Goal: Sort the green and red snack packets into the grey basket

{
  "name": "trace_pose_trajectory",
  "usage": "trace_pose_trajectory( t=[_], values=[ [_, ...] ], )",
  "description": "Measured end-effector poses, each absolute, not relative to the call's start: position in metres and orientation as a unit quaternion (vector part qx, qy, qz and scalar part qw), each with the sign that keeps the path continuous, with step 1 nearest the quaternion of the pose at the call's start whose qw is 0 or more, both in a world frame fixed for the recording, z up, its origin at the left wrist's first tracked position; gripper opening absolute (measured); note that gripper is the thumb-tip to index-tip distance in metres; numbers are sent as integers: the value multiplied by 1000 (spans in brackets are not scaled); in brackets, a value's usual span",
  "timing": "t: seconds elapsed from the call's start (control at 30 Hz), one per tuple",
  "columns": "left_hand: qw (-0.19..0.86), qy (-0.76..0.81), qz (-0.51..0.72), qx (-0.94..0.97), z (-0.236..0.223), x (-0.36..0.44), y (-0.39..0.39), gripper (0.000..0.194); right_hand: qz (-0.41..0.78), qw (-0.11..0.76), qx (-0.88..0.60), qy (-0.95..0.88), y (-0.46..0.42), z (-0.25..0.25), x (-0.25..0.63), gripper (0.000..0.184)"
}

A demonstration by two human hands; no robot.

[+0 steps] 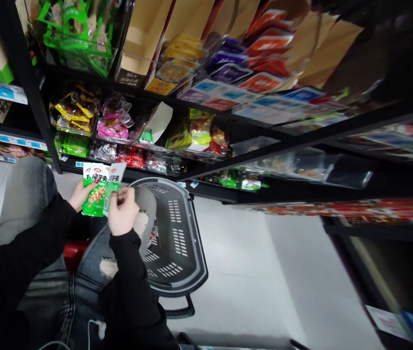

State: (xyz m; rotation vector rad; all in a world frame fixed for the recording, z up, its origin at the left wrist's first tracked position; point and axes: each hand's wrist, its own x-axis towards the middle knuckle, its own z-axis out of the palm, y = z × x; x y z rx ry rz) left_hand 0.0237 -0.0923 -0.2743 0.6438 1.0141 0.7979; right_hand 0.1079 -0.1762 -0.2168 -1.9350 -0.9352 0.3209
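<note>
My left hand (79,195) grips green-and-white snack packets (97,192) printed with black Chinese characters, "魔芋爽" on the front one; my right hand (123,211) pinches their right edge. They sit between my hands. Right of them, the dark basket (179,233) holds something red, partly hidden. Far-side shelf bins (75,124) hold yellow, pink and green packets.

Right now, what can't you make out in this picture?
In the head view:
- Basket contents: mostly hidden by the right knee.
- Left fingertips: partly behind the green packets.
- Small print on the shelf labels: too small.
- Upper right shelves: blurred and dark.
- Left shoulder: cut off by the edge.
</note>
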Motion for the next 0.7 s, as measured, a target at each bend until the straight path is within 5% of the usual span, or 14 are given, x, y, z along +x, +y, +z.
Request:
trace_pose_trajectory(
  t=[0.13, 0.23, 0.47, 0.7],
  values=[
    [758, 436, 373, 312, -270, 18, -93, 27, 93, 319, -779, -531, -168, -215, 75, 6],
    [795, 405, 361, 270, -266, 17, -92, 15, 105, 289, -776, -551, -163, -220, 67, 11],
    [806, 430, 355, 200, -276, 24, -89, 15, 182, 335, -830, -406, -160, -231, 88, 51],
    [726, 489, 360, 321, -284, 20, -88, 38, 318, 443, -769, -334, -159, -246, 108, 29]
  ],
)
